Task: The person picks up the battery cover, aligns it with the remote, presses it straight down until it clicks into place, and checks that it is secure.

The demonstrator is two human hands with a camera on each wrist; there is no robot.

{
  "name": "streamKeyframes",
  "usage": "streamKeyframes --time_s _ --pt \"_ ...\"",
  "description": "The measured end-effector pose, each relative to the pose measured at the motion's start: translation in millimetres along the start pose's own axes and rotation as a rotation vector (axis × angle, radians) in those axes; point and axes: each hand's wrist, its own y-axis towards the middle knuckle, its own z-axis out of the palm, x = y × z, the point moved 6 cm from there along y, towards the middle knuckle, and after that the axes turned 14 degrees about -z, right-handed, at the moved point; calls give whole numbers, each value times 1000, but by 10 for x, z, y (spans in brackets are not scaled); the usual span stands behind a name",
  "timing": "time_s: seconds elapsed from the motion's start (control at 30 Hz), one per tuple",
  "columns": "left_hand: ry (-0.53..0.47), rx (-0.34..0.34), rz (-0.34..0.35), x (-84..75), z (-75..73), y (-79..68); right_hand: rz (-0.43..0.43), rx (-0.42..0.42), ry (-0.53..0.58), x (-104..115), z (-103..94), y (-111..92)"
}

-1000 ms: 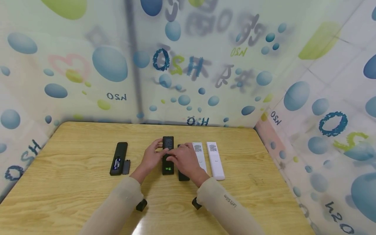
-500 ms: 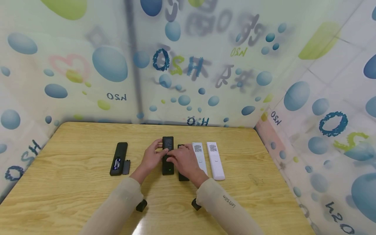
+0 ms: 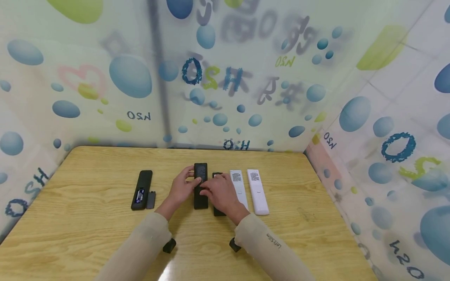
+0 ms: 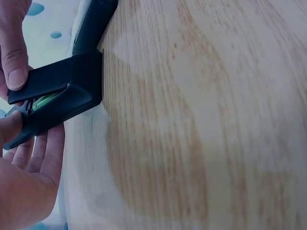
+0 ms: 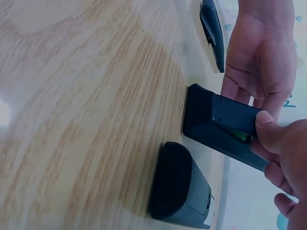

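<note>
A black remote control [image 3: 201, 202] lies face down on the table, pointing away from me. My left hand [image 3: 182, 187] grips it along its left side, thumb on top. With thumb and fingers, my right hand [image 3: 222, 192] pinches the far end of its black battery cover [image 5: 236, 113]. The cover's near end sits at the compartment's near edge, while the pinched end is tilted up. Through the gap beneath shows a green battery [image 4: 45, 101], which the cover hides in the head view.
Partly under my right hand lies another black remote [image 3: 219, 212]. Two white remotes [image 3: 259, 197] lie farther right. At left, a black remote [image 3: 143, 181] has its battery compartment exposed, a loose cover [image 3: 150, 200] beside it. The wooden table [image 3: 88, 218] meets a patterned curtain behind.
The green batteries, visible in the head view a second ago, have become hidden as the cover came down over the compartment. Both hands have stayed nearly in place.
</note>
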Motion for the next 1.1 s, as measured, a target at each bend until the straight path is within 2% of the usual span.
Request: streamKeyframes --time_s 0.4,0.83,1.1 --pt "2 -3 -2 17 -9 22 -19 -57 -122 61 -27 -14" --pt "4 13 -7 24 -6 1 23 -23 -154 32 59 25" --pt "3 11 -17 20 -5 -3 33 -31 -173 55 46 33"
